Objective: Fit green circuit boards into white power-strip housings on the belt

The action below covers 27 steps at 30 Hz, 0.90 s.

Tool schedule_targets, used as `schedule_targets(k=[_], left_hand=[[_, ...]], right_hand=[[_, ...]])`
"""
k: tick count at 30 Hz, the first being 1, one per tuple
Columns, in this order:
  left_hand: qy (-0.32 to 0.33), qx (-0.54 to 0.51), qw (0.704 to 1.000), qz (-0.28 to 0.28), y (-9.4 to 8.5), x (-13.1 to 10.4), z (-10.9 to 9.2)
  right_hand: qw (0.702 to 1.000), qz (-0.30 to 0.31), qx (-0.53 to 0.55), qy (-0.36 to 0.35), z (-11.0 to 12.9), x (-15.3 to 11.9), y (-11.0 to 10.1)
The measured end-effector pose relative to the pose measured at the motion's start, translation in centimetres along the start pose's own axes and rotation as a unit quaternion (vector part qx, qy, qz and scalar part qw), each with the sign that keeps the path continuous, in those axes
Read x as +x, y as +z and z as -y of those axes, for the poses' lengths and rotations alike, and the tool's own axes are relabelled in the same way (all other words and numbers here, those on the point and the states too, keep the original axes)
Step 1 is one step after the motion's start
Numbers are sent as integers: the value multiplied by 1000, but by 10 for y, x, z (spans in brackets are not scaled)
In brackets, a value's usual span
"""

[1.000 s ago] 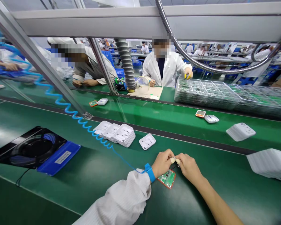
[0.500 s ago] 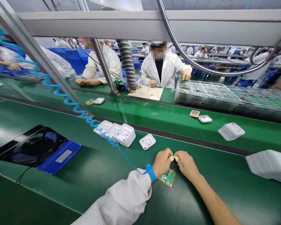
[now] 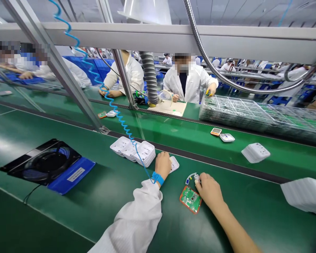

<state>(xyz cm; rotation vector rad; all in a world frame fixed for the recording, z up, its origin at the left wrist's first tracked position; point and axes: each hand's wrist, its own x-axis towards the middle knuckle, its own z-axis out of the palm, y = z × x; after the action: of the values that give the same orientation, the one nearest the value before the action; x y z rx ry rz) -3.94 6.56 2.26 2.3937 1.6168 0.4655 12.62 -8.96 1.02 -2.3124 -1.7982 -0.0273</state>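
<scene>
On the green belt (image 3: 100, 196), your left hand (image 3: 163, 164) lies over a single white cover (image 3: 174, 163) beside the stack (image 3: 145, 154), fingers curled on it. Your right hand (image 3: 209, 189) pinches a small connector (image 3: 195, 176) with short wires at the top edge of the board (image 3: 190, 199), which lies flat just under that hand.
</scene>
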Motion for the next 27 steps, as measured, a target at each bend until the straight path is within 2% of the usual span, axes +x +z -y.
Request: schedule_targets(k=[4,6,9,12,18,23,27], left_hand=[[-6,-8,1000,1,5,-12,-11],[-12,-39,999,14,6,-21,-20],[0,-176,983,57,9,-34,-32],[37,-327,939,98,15,-43,-43],[43,-469,862,187,21,-50,-51],[40,-482,852,199,19,-52,-50],[52,-477,857,191,17,-54,-51]], right_hand=[[986,-3,99,-135,15,-2,3],[971,-8,163,-173,18,-5,0],[961,-55,211,-172,16,-5,-6],[963,-103,191,-158,10,0,-10],[976,-99,141,-136,1,5,-13],[979,-91,131,-127,-1,5,-13],[977,-84,138,-142,0,4,-13]])
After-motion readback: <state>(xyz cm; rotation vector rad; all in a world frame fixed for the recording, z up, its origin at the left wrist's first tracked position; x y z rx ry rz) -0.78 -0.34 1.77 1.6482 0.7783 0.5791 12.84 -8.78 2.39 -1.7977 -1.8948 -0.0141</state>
